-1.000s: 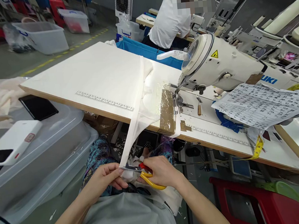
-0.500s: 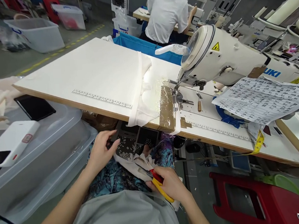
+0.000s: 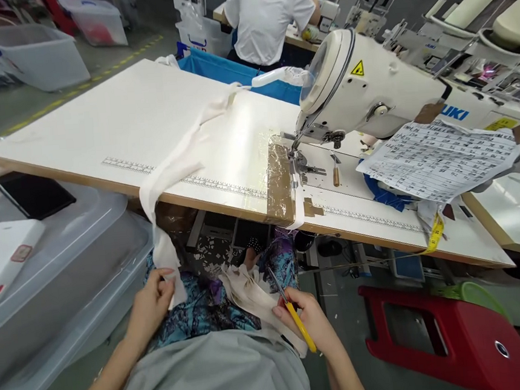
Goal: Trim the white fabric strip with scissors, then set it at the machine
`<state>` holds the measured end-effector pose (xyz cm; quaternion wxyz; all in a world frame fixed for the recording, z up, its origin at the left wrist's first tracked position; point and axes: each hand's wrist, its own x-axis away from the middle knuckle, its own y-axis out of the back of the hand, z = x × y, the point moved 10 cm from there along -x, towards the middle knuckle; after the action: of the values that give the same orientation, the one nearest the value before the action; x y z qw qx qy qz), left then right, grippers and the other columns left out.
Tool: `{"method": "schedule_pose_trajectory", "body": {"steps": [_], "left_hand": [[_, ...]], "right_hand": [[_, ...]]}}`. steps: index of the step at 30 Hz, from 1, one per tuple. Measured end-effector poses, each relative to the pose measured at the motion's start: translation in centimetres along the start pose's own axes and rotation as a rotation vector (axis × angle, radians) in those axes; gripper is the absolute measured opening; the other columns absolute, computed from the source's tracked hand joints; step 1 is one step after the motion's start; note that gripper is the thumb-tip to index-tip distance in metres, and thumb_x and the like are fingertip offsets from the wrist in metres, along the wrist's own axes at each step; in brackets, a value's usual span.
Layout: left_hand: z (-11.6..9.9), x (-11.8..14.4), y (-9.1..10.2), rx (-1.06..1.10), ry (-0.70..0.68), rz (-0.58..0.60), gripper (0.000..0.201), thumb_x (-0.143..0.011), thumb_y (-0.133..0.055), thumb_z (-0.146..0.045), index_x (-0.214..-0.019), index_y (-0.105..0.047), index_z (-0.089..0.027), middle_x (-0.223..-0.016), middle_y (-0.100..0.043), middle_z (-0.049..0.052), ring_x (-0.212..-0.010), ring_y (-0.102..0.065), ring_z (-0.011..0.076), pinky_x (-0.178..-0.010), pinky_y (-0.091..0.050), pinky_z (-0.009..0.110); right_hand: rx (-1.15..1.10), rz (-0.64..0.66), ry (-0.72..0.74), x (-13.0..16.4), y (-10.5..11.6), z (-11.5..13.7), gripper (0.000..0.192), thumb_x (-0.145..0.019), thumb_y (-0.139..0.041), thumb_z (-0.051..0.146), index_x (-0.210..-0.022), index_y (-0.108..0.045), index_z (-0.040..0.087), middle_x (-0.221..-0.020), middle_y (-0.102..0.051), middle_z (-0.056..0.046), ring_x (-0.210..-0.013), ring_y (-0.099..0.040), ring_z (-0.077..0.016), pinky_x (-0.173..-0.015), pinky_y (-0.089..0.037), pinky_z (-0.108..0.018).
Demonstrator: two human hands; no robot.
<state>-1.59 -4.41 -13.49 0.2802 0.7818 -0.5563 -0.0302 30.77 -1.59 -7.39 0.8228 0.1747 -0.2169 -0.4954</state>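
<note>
Left hand (image 3: 149, 305) fingers pinch white fabric strip (image 3: 167, 173) trailing off bench (image 3: 76, 132), unsewn. Right hand (image 3: 310, 324) grips scissors (image 3: 290, 307), blades shut, lower centre.

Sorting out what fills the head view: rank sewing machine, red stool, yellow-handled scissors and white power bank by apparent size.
1. sewing machine
2. red stool
3. white power bank, partly cut off at the frame edge
4. yellow-handled scissors in the right hand

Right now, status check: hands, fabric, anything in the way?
Left hand gripping white fabric strip trailing off table edge. Right hand holding yellow-handled scissors, blades closed, over lap. Nothing between hands.
</note>
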Motion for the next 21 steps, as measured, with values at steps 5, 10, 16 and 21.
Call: {"method": "schedule_pose_trajectory", "body": {"steps": [5, 10, 16, 21], "left_hand": [[-8.6, 6.7, -7.4, 0.302, -0.040, 0.695, 0.039, -0.085, -0.053, -0.055, -0.103, -0.063, -0.021, -0.081, -0.067, 0.006, -0.068, -0.061, 0.0212, -0.063, -0.049, 0.028], [-14.4, 6.8, -6.6, -0.076, -0.407, 0.493, 0.031, -0.087, -0.051, -0.048, -0.077, -0.066, -0.022, -0.076, -0.058, 0.005, -0.065, -0.053, 0.0183, -0.059, -0.041, 0.026], [-14.7, 7.0, -7.1, 0.001, -0.346, 0.527, 0.040, -0.085, -0.050, -0.055, -0.072, -0.062, -0.020, -0.075, -0.065, 0.006, -0.046, -0.048, 0.0125, -0.050, -0.039, 0.026], [-12.9, 9.2, -9.8, 0.305, -0.004, 0.814, 0.053, -0.074, -0.062, -0.068, -0.088, -0.060, -0.017, -0.056, -0.068, 0.005, -0.054, -0.065, 0.0192, -0.053, -0.049, 0.024]], "right_hand": [[-0.008, 0.024, -0.004, -0.6, -0.9, 0.7, 0.040, -0.082, -0.062, 0.049, -0.065, -0.043, 0.019, -0.059, -0.039, 0.005, -0.055, -0.034, -0.0100, -0.051, -0.026, -0.022], [0.021, 0.078, -0.018, -0.1, -1.2, 1.8, 0.044, -0.082, -0.059, 0.055, -0.065, -0.041, 0.019, -0.060, -0.036, 0.005, -0.057, -0.031, -0.0099, -0.051, -0.024, -0.022], [0.090, 0.113, 0.012, 1.9, -1.2, 2.7, 0.046, -0.085, -0.056, 0.059, -0.067, -0.041, 0.019, -0.063, -0.040, 0.004, -0.058, -0.033, -0.0097, -0.052, -0.023, -0.022], [0.148, 0.196, 0.024, 3.2, -1.3, 3.7, 0.047, -0.084, -0.055, 0.061, -0.068, -0.041, 0.019, -0.062, -0.039, 0.005, -0.057, -0.033, -0.0100, -0.051, -0.022, -0.022]]}}
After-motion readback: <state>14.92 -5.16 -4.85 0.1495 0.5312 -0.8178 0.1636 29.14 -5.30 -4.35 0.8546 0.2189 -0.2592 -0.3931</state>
